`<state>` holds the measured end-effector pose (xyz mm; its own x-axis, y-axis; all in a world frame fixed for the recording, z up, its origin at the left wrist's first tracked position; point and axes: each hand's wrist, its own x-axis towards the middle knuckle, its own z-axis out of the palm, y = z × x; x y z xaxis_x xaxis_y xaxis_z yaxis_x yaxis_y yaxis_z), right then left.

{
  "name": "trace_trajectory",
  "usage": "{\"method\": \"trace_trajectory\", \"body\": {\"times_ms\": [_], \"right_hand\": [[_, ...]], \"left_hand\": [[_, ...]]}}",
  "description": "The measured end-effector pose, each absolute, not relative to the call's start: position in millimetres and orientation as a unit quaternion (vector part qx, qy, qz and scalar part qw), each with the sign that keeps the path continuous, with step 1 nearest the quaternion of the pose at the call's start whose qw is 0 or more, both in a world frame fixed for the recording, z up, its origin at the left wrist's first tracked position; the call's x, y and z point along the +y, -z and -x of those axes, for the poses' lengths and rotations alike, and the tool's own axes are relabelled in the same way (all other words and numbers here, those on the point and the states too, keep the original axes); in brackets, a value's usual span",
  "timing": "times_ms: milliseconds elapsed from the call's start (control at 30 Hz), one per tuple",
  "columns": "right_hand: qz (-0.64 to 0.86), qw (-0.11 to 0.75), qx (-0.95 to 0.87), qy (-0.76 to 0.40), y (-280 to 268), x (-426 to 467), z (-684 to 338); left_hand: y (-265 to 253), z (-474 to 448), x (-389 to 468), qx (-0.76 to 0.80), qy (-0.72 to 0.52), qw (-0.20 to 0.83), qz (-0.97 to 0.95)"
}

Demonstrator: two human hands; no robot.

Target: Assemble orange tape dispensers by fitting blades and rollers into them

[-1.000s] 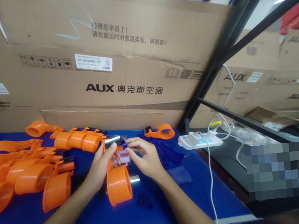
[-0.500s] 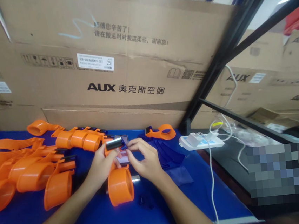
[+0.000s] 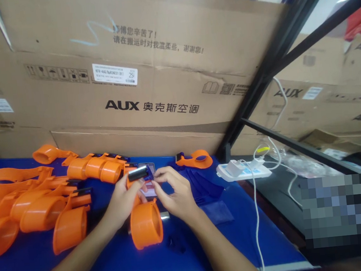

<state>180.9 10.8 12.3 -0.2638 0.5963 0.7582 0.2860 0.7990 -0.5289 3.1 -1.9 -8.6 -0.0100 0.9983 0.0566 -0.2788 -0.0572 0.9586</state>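
Head view: at seven o'clock in frame, the left hand [image 3: 125, 198] curls its fingers around an orange tape dispenser [image 3: 144, 225], black roller [image 3: 137, 173] uppermost, above a blue table [image 3: 132, 270]; the right hand [image 3: 177, 191], thumb and forefinger nearly meeting, is at its dark blue end piece [image 3: 148, 172], any grip unclear, with more orange dispensers [image 3: 70, 229] at eight o'clock

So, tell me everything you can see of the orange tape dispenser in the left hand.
The orange tape dispenser looks like glossy plastic. Its wide round ring shows no tape and hangs toward the camera below the left hand, over the blue table; whether it rests there is unclear. The far end, held by the left hand, carries a black section with a bright, toothed-looking edge and a dark blue piece. The right hand has fingertips at that piece; contact cannot be confirmed.
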Motion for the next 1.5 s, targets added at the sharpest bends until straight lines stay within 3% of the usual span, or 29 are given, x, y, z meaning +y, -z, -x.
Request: {"method": "trace_trajectory", "body": {"times_ms": [400,567,767,1033,1500], "right_hand": [[0.281,0.529,-0.779,-0.186,-18,9,-187],[0.303,0.561,-0.689,-0.345,-23,12,-190],[0.254,0.397,-0.693,-0.546,-32,9,-194],[0.252,0.461,-0.675,-0.518,-25,14,-191],[0.299,0.448,-0.669,-0.512,-20,12,-183]], "left_hand": [[11,-3,-2,0.411,-0.564,0.561,-0.445],[3,-7,-13,0.343,-0.534,0.643,-0.429],[-1,-9,-27,0.294,-0.477,0.709,-0.430],[-2,-15,-28,0.253,-0.489,0.725,-0.413],[5,-19,-24,0.316,-0.519,0.684,-0.405]]}}
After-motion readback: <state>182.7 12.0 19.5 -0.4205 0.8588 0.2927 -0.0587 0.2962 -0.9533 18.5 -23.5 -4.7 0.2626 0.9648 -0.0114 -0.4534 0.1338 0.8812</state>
